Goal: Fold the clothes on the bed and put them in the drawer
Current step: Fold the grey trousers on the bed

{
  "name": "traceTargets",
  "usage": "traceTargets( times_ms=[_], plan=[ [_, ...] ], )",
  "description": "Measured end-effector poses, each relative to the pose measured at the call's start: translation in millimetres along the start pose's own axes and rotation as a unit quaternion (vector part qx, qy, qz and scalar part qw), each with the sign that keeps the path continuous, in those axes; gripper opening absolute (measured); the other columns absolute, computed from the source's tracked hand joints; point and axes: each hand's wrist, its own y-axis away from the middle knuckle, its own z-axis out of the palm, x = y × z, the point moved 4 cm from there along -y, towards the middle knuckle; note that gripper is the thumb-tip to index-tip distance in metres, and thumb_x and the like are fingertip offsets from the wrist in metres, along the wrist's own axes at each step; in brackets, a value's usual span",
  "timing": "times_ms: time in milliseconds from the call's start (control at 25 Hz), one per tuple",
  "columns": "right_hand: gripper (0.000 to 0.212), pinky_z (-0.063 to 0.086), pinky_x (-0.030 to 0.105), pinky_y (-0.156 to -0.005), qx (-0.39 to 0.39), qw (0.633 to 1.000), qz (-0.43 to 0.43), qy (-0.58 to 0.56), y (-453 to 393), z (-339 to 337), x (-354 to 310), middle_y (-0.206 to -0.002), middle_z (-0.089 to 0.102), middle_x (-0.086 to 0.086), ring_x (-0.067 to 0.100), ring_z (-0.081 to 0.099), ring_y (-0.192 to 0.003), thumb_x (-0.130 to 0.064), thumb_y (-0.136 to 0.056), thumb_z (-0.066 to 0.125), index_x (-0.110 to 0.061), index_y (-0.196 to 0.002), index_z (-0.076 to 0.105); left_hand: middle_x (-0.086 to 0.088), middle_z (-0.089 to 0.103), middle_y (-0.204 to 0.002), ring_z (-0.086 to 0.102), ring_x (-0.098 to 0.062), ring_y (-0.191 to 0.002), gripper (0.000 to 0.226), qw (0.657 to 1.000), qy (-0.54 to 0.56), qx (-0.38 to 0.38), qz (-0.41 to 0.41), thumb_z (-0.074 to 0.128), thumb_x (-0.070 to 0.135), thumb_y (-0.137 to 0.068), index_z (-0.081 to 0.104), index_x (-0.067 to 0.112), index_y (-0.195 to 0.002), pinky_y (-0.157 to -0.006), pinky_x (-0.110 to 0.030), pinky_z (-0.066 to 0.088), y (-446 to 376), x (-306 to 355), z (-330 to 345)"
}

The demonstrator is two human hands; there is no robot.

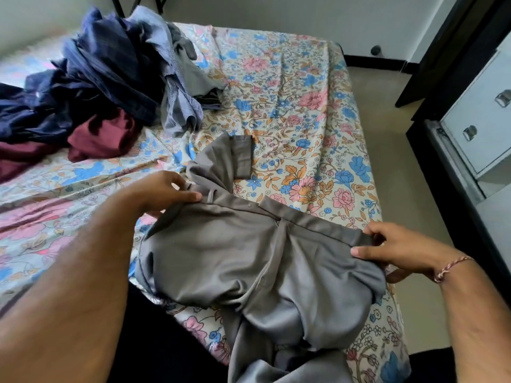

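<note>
Trousers (249,261) lay at the bed's (304,106) near edge, waistband running from ten to four o'clock; left hand (163,192) pinched its ten o'clock end, right hand (401,250) its four o'clock end, legs trailing toward six.

Counted in view: one bed (290,87), one pair of grey trousers (249,258), one heap of unfolded clothes (105,78) whose pieces cannot be counted apart, two hands, left hand (163,193) and right hand (401,250), and two drawer handles, upper handle (502,98) and lower handle (469,132).
</note>
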Motion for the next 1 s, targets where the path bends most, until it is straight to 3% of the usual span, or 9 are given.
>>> traceTargets(
  times_ms=[120,200,400,560,680,760,840,920,1000],
  plan=[
    [0.079,0.055,0.034,-0.054,-0.010,0.994,-0.018,-0.107,7,3,1,-0.091,0.064,0.013,0.022,0.063,-0.073,-0.052,-0.058,0.092,0.002,-0.106,0.060,-0.005,0.066,-0.092,0.062,-0.023,-0.085,0.038,0.997,0.057,-0.019,0.039,0.090,0.041,-0.078,0.067,0.019,-0.098,-0.067,-0.030,0.051,5,-1,5],
    [0.085,0.049,0.029,-0.053,0.002,0.989,-0.005,-0.149,10,7,8,-0.086,0.061,0.012,0.025,0.054,-0.071,-0.059,-0.062,0.090,0.006,-0.107,0.058,-0.005,0.072,-0.100,0.067,-0.023,-0.094,0.042,0.992,0.114,-0.037,0.041,0.093,0.041,-0.075,0.072,0.022,-0.105,-0.080,-0.034,0.055,8,-7,12],
    [0.048,0.059,0.037,-0.061,0.058,0.984,0.012,-0.171,34,17,16,-0.087,0.072,0.018,0.029,0.068,-0.070,-0.041,-0.086,0.078,0.003,-0.101,0.065,-0.016,0.073,-0.096,0.069,-0.033,-0.090,0.056,0.991,0.111,0.029,-0.068,0.092,0.051,-0.071,0.072,0.003,-0.093,-0.079,-0.040,0.058,15,-29,1],
    [0.067,0.051,0.029,-0.047,0.165,0.949,-0.091,-0.253,71,-14,-25,-0.078,0.063,0.006,0.015,0.060,-0.060,-0.050,-0.052,0.098,-0.012,-0.089,0.057,-0.013,0.073,-0.092,0.070,-0.032,-0.089,0.032,0.962,0.207,0.138,0.116,0.081,0.038,-0.088,0.069,0.010,-0.096,-0.082,-0.043,0.056,50,53,-58],
    [0.035,0.053,0.029,-0.053,0.236,0.908,-0.221,-0.266,112,-89,-102,-0.098,0.062,0.011,0.017,0.060,-0.076,-0.016,-0.084,0.082,-0.011,-0.108,0.059,-0.011,0.077,-0.093,0.071,-0.025,-0.084,0.013,0.902,0.299,0.161,0.267,0.080,0.019,-0.091,0.075,0.010,-0.100,-0.087,-0.044,0.058,88,141,-141],
    [0.045,0.060,0.032,-0.068,0.258,0.897,-0.287,-0.216,152,-151,-159,-0.108,0.070,0.014,0.023,0.068,-0.091,-0.011,-0.077,0.087,-0.013,-0.118,0.068,-0.002,0.078,-0.078,0.071,-0.015,-0.071,0.006,0.864,0.330,0.203,0.321,0.082,0.016,-0.089,0.079,0.012,-0.086,-0.078,-0.032,0.062,120,199,-201],
    [0.040,0.060,0.032,-0.067,0.305,0.886,-0.318,-0.145,196,-208,-210,-0.096,0.074,0.017,0.023,0.071,-0.083,-0.013,-0.071,0.092,-0.009,-0.106,0.075,-0.002,0.078,-0.076,0.071,-0.014,-0.069,0.011,0.829,0.380,0.210,0.352,0.081,0.011,-0.088,0.079,0.013,-0.077,-0.072,-0.027,0.062,153,245,-255],
    [0.020,0.055,0.030,-0.063,0.372,0.859,-0.338,-0.096,247,-255,-252,-0.084,0.072,0.017,0.019,0.067,-0.072,-0.006,-0.076,0.087,-0.005,-0.091,0.074,-0.018,0.078,-0.094,0.072,-0.027,-0.083,0.002,0.806,0.414,0.203,0.372,0.080,0.009,-0.088,0.078,0.008,-0.088,-0.088,-0.043,0.061,187,278,-300],
    [0.017,0.053,0.035,-0.069,0.433,0.817,-0.375,-0.063,297,-289,-289,-0.085,0.073,0.016,0.023,0.067,-0.076,-0.008,-0.079,0.086,-0.004,-0.087,0.072,-0.025,0.074,-0.098,0.071,-0.031,-0.080,0.006,0.790,0.425,0.209,0.390,0.078,0.002,-0.087,0.075,0.005,-0.092,-0.092,-0.050,0.059,222,304,-333]
  ],
)
